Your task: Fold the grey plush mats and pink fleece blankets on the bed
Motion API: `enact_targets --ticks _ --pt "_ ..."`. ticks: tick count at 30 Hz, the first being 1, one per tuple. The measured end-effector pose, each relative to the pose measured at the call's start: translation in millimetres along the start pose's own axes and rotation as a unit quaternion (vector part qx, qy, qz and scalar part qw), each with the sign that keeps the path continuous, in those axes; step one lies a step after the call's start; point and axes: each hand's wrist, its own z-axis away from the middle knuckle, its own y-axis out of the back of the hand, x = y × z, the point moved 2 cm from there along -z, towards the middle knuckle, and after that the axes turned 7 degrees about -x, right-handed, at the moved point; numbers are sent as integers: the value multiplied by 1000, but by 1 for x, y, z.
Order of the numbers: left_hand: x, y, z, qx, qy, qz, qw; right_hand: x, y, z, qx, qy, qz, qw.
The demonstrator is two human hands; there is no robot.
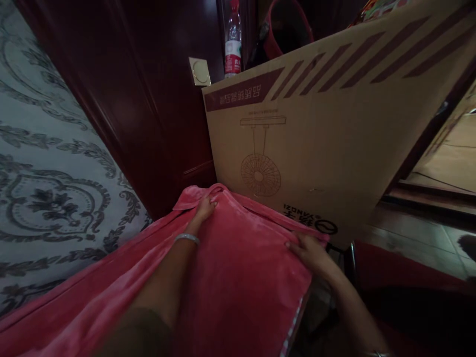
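Note:
A pinkish-red plush cloth cover [245, 258] lies spread below me and reaches towards the lower left, with loose folds along its far edge. My left hand [204, 209], with a light bracelet on the wrist, is closed on a fold near the far left corner. Near the far right corner my right hand [309, 252] has its thumb and fingers closed on the cover's edge. The parts of the cloth under both hands are hidden. A patterned trim shows along the cover's right side. What lies beneath the cover is mostly hidden.
A tall cardboard box [320, 139] printed with a fan stands just beyond the cover. On top are a red-capped plastic bottle [233, 47] and a dark red-rimmed object [288, 29]. Patterned wallpaper [55, 198] is left, a dark red seat [405, 277] right.

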Motion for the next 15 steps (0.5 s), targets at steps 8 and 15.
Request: enact_targets --ticks 8,15 --pt "30 4 -29 57 36 -37 997 1 16 -16 133 -119 147 973" --pt "-9 -51 -27 -1 61 -14 998 39 -17 -17 128 -140 130 973"
